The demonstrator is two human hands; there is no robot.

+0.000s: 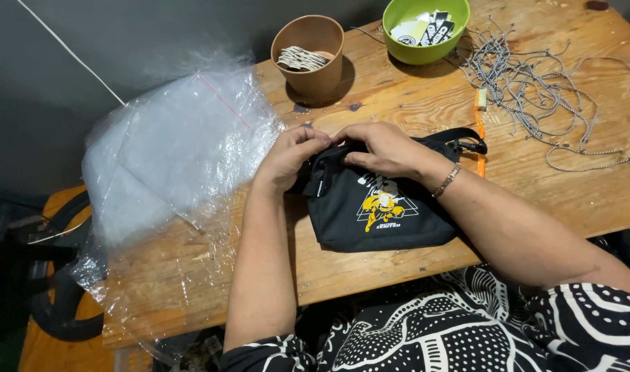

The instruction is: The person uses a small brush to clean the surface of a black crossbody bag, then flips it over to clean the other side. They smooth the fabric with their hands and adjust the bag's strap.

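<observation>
both hands meet at the top edge of the small black pouch (380, 207), which lies flat at the near edge of the wooden table (556, 186) so the printed side faces up. left hand (287, 155) pinches the top corner, right hand (384, 148) curls over the opening gripping the fabric. clear plastic bags (177, 145) sit just left, cords (535, 83) well off to the right

Two bare arms and a black-and-white patterned top

The left hand (287, 155) and the right hand (384, 148) wear no gloves and no rings that can be seen. Just behind the right hand, a thin silver chain bracelet (447, 180) goes round the wrist. Further back from the bracelet, short sleeves begin, made of black cloth with white dots, swirls and lines (466, 324).
</observation>
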